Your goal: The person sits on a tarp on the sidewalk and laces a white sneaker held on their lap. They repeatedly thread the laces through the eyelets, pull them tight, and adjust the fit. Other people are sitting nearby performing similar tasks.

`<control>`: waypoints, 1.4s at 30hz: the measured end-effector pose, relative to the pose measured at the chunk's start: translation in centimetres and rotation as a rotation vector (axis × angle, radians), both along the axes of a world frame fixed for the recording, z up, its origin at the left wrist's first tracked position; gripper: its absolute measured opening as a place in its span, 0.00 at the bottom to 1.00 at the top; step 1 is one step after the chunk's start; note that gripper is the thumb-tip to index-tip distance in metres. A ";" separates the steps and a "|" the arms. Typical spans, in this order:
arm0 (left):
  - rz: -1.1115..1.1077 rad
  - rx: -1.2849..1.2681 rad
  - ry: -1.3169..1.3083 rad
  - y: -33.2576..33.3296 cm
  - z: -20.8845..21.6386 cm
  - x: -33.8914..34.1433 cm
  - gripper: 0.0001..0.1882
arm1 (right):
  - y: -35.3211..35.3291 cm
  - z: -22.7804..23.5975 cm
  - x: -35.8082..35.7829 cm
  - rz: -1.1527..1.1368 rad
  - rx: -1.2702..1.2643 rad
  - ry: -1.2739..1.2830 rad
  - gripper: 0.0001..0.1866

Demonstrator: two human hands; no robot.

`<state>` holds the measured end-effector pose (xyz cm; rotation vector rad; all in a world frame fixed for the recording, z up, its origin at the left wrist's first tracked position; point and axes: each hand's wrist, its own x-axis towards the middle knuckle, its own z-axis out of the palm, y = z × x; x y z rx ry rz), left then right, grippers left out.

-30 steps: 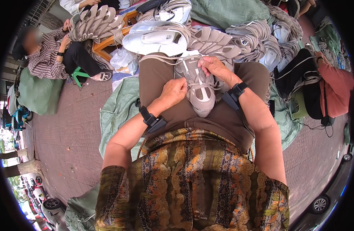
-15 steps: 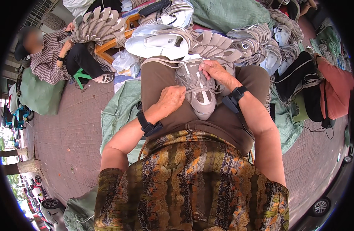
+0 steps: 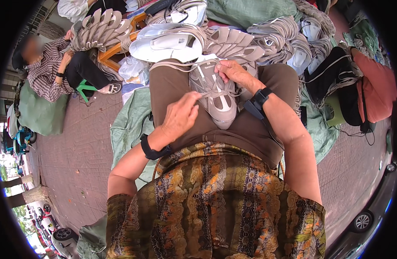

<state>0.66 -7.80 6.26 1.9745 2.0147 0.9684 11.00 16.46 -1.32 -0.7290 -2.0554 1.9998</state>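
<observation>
A grey-beige sneaker upper (image 3: 223, 113) lies between my thighs with its toe toward me. Thin laces (image 3: 215, 92) cross its front. My left hand (image 3: 181, 113) is at the upper's left side, thumb and forefinger closed on a shoelace that runs to the upper; the other fingers are loosely bent. My right hand (image 3: 235, 73) rests over the top right of the upper, near the tongue, with its fingers curled in a pinch. What lies between those fingertips is hidden. Dark straps with small boxes sit on both wrists.
Ahead of my knees are stacked white-lined shoe uppers (image 3: 168, 43), fanned grey pieces (image 3: 233, 42) and a wooden frame (image 3: 112, 56). A green sheet (image 3: 129, 118) lies beside my legs. One person (image 3: 49, 69) sits at the left, another (image 3: 373, 86) at the right.
My left hand has shifted slightly left, its fingers less tightly curled and the lace drawn out to the left. The right hand stays at the upper's top. The whole view has shifted a little.
</observation>
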 end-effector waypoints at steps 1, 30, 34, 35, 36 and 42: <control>-0.065 0.041 0.037 -0.2 0.0 0.6 0.15 | -0.1 0.1 -0.1 -0.004 -0.001 -0.008 0.11; -0.069 -0.183 0.545 6.3 -3.3 -0.5 0.07 | 1.7 1.9 -0.4 0.230 0.088 -0.092 0.10; -0.091 -0.195 0.498 5.8 -3.3 -0.5 0.06 | 2.3 2.1 -0.7 0.340 0.179 -0.115 0.11; -0.092 -0.209 0.475 5.4 -2.9 -0.4 0.06 | 2.2 2.3 -0.6 0.337 0.144 -0.117 0.11; -0.093 -0.219 0.452 4.9 -2.4 -0.1 0.05 | 2.2 2.3 -0.6 0.326 0.133 -0.117 0.11; -0.100 -0.292 0.423 1.8 -1.4 0.6 0.08 | 2.3 2.1 -0.6 0.285 0.101 -0.136 0.12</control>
